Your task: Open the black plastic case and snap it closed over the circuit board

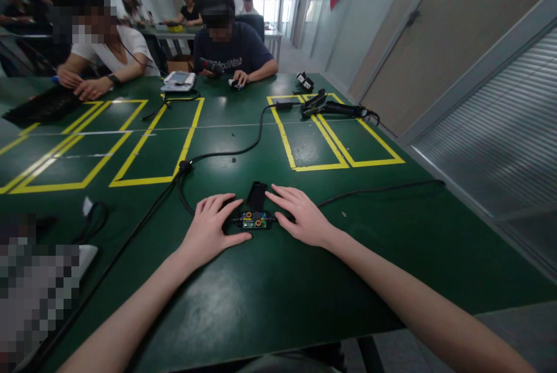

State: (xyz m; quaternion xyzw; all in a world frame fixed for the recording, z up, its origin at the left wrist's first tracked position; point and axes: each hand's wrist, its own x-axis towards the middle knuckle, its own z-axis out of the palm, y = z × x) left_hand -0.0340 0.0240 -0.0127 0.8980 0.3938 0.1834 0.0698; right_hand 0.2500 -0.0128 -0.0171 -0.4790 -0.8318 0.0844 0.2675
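Observation:
Between my two hands an opened black case with a circuit board lies on the green table. Two ring-shaped coils and small parts show on the board. Just beyond it, a black cover rests tilted. My left hand is at the case's left side, fingers spread, thumb near its front edge. On the other side my right hand has its fingers stretched toward the cover and the case's right end. Neither hand grips anything; whether the fingertips touch the case or cover I cannot tell. A black cable runs to the case's left end.
The green table carries yellow tape rectangles. Another cable stretches right. A black handheld tool lies at the back right. Two people sit across the table, one near a white device. A blurred-out object lies at left.

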